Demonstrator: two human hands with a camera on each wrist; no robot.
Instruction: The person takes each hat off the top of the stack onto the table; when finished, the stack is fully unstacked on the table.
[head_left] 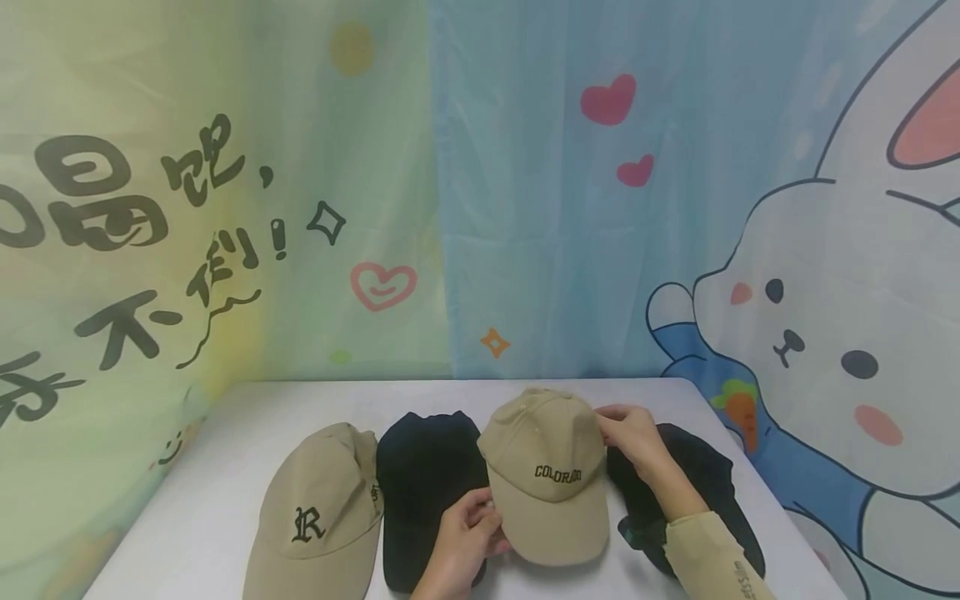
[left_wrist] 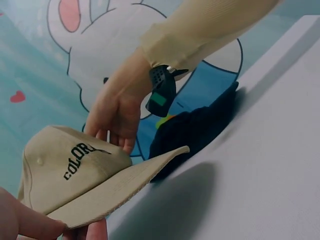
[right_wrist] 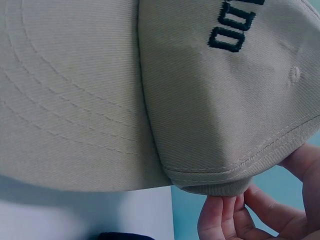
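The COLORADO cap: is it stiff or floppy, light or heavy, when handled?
The COLORADO cap is probably light, since both hands hold only its edges. Its brim looks fairly stiff, standing in a smooth curve. The woven cloth crown seems softer and may dent.

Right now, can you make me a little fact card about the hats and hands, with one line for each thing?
Caps in view: four
Held cap: beige COLORADO cap, raised off the white table
Left hand: pinches the brim's edge
Right hand: grips the rim of the crown
Next cap to the left: plain black cap
Farthest left: beige R cap
Farthest right: dark cap, partly hidden by the right arm
Backdrop picture: white rabbit in blue
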